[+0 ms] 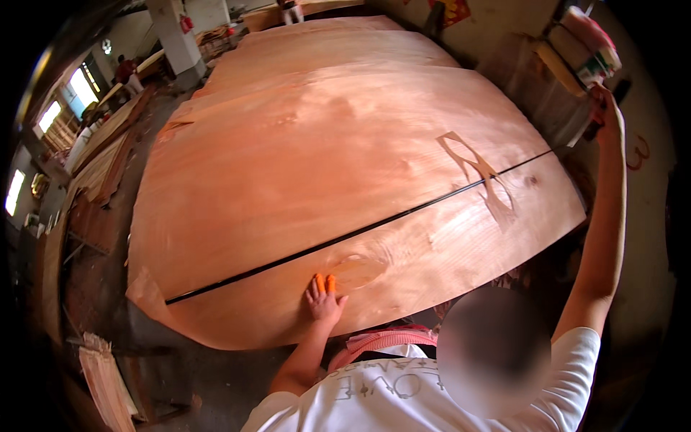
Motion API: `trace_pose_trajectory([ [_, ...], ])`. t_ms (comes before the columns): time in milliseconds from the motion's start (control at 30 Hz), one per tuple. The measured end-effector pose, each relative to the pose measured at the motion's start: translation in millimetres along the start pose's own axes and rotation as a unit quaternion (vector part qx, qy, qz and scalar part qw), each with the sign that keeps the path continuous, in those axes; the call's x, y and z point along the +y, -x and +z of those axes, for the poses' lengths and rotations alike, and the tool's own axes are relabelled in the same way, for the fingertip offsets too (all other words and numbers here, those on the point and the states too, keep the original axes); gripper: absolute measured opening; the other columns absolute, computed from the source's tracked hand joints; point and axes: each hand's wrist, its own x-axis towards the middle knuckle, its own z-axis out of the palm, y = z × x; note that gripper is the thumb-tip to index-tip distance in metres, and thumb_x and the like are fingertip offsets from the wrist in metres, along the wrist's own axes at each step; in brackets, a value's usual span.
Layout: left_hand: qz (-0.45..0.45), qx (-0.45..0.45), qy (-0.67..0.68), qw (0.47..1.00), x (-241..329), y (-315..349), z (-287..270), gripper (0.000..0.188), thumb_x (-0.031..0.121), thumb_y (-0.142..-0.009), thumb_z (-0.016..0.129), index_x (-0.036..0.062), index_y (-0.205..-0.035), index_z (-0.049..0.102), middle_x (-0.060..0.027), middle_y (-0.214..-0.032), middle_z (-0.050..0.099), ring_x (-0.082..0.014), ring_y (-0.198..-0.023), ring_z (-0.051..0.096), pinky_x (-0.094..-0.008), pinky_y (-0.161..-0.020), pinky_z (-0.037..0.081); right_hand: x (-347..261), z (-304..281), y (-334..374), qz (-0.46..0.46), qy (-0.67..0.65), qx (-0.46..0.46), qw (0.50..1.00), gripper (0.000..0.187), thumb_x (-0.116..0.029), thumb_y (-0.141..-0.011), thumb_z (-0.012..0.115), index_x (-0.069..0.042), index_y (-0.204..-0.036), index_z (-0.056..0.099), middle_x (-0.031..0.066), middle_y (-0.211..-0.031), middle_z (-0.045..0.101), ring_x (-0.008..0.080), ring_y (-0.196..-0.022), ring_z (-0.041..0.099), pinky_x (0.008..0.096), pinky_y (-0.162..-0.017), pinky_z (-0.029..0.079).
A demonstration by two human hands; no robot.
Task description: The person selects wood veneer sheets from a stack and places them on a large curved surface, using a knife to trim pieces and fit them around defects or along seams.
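Note:
My left hand [325, 301] lies with fingers spread on the near edge of a large sheet of reddish wood veneer [252, 173]; two of its fingers wear orange covers. Just beside it, an oval patch [358, 271] shows in the wood. A long, thin black rod [345, 236] runs diagonally across the sheet. Over its right part lies a brown veneer offcut [497, 194] with oval openings. My right arm stretches far out to the right, and my right hand [599, 114] is raised by a stack of goods at the wall. Its fingers are blurred, so any hold is unclear.
More veneer sheets [338, 45] overlap toward the far end. Splintered wood strips [108, 381] stand at the lower left, and long boards [108, 151] line the left side. A pillar [174, 36] rises behind. Two other people [128, 75] are in the background.

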Motion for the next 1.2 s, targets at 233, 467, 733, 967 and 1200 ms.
trace_pose_trajectory([
  [233,0.000,0.019,0.003,1.000,-2,-1,1,0.073,0.044,-0.073,0.062,0.0122,-0.132,0.034,-0.0205,-0.138,0.025,-0.0332,-0.130,0.020,-0.0530,-0.103,0.015,74,-50,-30,0.088,-0.266,0.189,0.941,0.015,-0.018,-0.087,0.048,-0.009,-0.080,0.057,-0.0044,-0.059,0.049,0.0071,-0.045,0.036,0.0209,-0.043,0.031],
  [467,-0.005,0.011,0.004,1.000,-8,10,2,0.073,0.044,-0.072,0.063,0.0129,-0.132,0.034,-0.0209,-0.139,0.025,-0.0333,-0.130,0.021,-0.0531,-0.103,0.015,90,-79,21,-0.004,0.031,0.162,0.986,0.026,-0.029,-0.084,0.060,-0.008,-0.100,0.064,-0.0064,-0.075,0.056,0.0024,-0.048,0.030,0.0192,-0.044,0.023],
  [733,0.022,0.019,0.017,0.999,6,-3,10,0.075,0.045,-0.072,0.062,0.0132,-0.133,0.033,-0.0199,-0.139,0.024,-0.0339,-0.129,0.022,-0.0545,-0.102,0.018,85,-194,-47,0.012,-0.153,0.258,0.954,0.017,-0.018,-0.086,0.050,-0.007,-0.078,0.061,-0.0017,-0.074,0.057,0.0082,-0.049,0.037,0.0213,-0.044,0.030],
  [967,-0.009,0.013,0.002,1.000,-9,-2,14,0.070,0.044,-0.075,0.059,0.0126,-0.132,0.035,-0.0192,-0.139,0.024,-0.0336,-0.129,0.021,-0.0553,-0.101,0.019,212,-78,73,0.187,-0.038,0.094,0.977,0.018,-0.021,-0.084,0.057,-0.010,-0.097,0.061,-0.0042,-0.061,0.047,0.0062,-0.046,0.036,0.0191,-0.042,0.027],
  [1200,0.045,0.082,0.069,0.993,1,-3,15,0.067,0.039,-0.080,0.057,0.0058,-0.133,0.032,-0.0200,-0.139,0.025,-0.0337,-0.126,0.028,-0.0536,-0.101,0.020,214,26,284,0.386,0.095,-0.188,0.898,0.039,-0.018,-0.082,0.058,0.001,-0.116,0.049,-0.0055,-0.062,0.045,0.0022,-0.046,0.032,0.0171,-0.043,0.022],
])
